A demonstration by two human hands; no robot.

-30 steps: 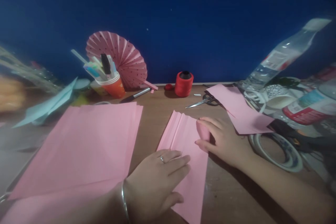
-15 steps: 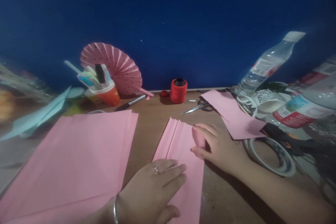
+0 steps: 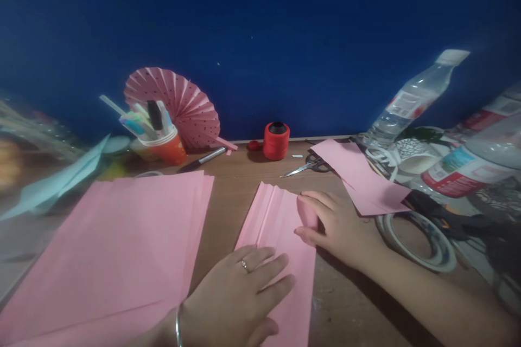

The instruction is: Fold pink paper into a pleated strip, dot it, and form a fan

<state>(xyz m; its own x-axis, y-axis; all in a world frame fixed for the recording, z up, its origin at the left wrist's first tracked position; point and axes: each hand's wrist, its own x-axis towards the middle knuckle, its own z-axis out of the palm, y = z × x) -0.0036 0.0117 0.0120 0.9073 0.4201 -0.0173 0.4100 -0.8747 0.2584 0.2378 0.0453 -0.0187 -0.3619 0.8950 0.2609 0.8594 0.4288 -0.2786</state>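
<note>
Beyond pleated pink paper [image 3: 280,217], orange cup [image 3: 173,150], pens [image 3: 154,115] inside

Pleated paper [image 3: 280,227]: btm cut off, part under L hand [image 3: 240,295]; near bottle's [image 3: 468,168] txt blurry.

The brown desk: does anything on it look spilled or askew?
Nothing visibly spilled. At right, the clear plastic bottle with the white cap appears to lean sharply rightward, though lens stretching may cause that.

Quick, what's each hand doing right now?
Left hand: open, fingers spread on the long, pink, pleated paper sheet.
Right hand: partly curled at that sheet's right edge; whether it's gripping can't be told.
</note>
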